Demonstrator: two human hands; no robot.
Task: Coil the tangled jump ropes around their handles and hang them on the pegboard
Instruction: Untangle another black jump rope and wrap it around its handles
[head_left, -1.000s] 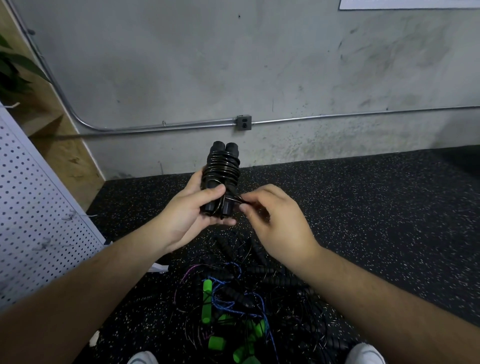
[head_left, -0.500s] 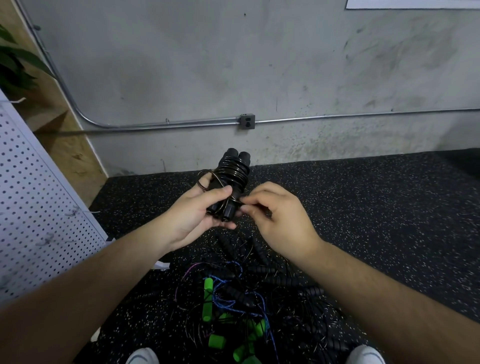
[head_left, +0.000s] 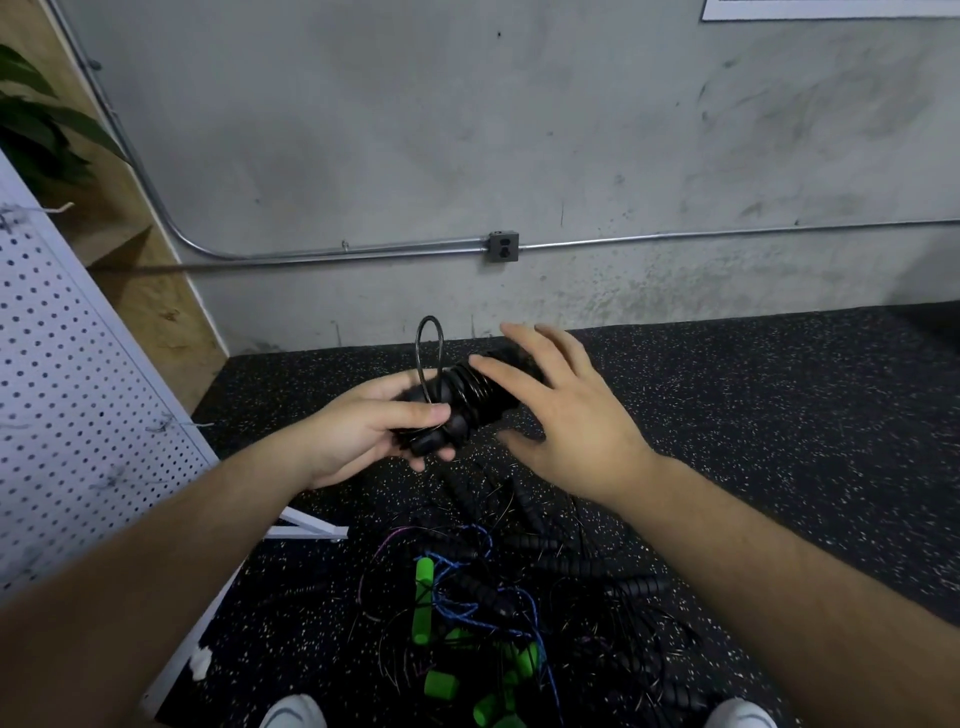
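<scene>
My left hand grips the lower end of a black jump rope bundle, two black handles side by side with rope coiled around them. The bundle lies tilted, its far end pointing up and right. A small loop of rope sticks up above my left thumb. My right hand hovers over the far end of the bundle with fingers spread, fingertips close to the coils. The white pegboard leans at the left. A tangled pile of jump ropes with green and black handles lies on the floor below my hands.
A grey concrete wall with a metal conduit and an outlet box stands ahead. Black speckled rubber flooring stretches to the right. A plant and a wooden panel sit at the far left. My shoes' white tips show at the bottom.
The bundle has tipped from upright toward the right. My right hand let go of the rope end near the handles' base and opened over the far end. A rope loop now sticks up.
</scene>
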